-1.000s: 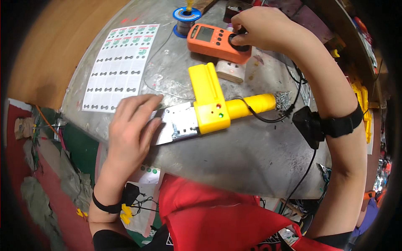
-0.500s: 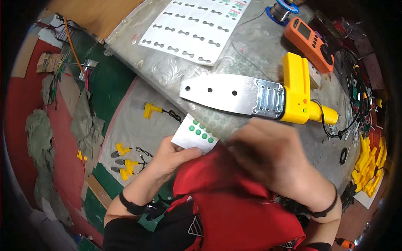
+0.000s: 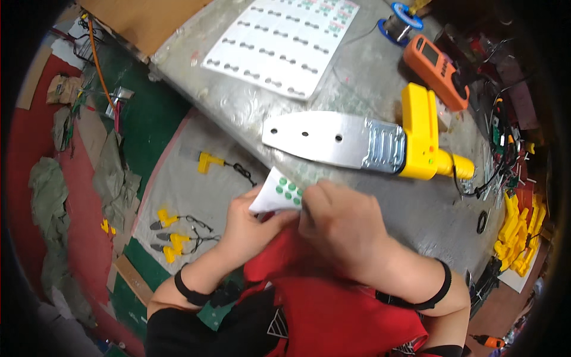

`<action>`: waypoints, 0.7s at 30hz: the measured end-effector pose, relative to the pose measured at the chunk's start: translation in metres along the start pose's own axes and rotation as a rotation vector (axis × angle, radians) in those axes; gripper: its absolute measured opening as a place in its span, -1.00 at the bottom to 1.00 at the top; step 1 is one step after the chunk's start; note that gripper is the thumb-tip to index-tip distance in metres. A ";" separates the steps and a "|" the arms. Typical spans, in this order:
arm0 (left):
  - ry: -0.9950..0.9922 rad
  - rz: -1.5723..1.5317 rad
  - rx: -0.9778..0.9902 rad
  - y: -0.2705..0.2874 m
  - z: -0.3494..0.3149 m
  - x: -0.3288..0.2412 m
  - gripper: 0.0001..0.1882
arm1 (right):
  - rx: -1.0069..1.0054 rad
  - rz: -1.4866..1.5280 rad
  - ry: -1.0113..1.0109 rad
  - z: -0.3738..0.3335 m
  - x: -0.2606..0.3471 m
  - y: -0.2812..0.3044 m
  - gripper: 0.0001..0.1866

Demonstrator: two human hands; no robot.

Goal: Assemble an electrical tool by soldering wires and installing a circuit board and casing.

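My left hand point(image 3: 245, 229) pinches a small white sheet of round green stickers point(image 3: 269, 196) between thumb and fingers, just off the table's near edge. My right hand point(image 3: 345, 229) is at the sheet's right edge, its fingers curled together and slightly blurred. Whatever they may hold is hidden. Beyond my hands, a yellow-handled tool point(image 3: 420, 140) lies on the table. Its long flat metal plate point(image 3: 321, 138) points left and has several dark holes.
On the grey table point(image 3: 202, 107) lie a large white label sheet point(image 3: 270, 50), a spool of solder wire point(image 3: 398, 27) and an orange multimeter point(image 3: 436, 71). Yellow plastic parts point(image 3: 518, 235) are piled at right. Small yellow corded tools point(image 3: 172, 241) rest on a floor cloth at left.
My right hand has moved left and closed in on the sticker sheet. The sheet has tilted and bent a little in my left hand. The view has shifted slightly.
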State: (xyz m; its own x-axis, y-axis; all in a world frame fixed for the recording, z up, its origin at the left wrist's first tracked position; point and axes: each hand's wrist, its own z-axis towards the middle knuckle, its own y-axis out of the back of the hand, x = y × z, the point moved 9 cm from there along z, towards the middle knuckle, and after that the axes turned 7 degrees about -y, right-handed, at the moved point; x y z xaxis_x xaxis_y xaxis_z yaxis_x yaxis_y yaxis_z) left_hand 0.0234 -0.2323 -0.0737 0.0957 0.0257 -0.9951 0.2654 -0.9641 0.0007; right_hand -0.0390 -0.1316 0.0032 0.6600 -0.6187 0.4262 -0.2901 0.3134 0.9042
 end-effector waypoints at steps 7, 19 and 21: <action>0.052 0.061 0.125 0.000 -0.002 -0.010 -0.78 | 0.050 0.083 0.022 -0.001 -0.007 0.012 -0.85; -0.446 0.802 -0.095 0.103 0.130 -0.122 -0.73 | -0.318 0.131 -0.496 0.002 -0.176 0.154 -0.84; -0.472 0.892 -0.046 0.095 0.168 -0.113 -0.59 | -0.283 0.067 -0.562 0.013 -0.185 0.148 -0.83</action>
State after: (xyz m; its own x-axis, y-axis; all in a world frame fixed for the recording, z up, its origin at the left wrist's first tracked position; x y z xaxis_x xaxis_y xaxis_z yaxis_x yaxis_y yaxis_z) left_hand -0.1234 -0.3718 0.0224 -0.1098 -0.8166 -0.5666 0.3199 -0.5688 0.7577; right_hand -0.2131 0.0204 0.0585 0.1598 -0.8507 0.5008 -0.0731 0.4958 0.8654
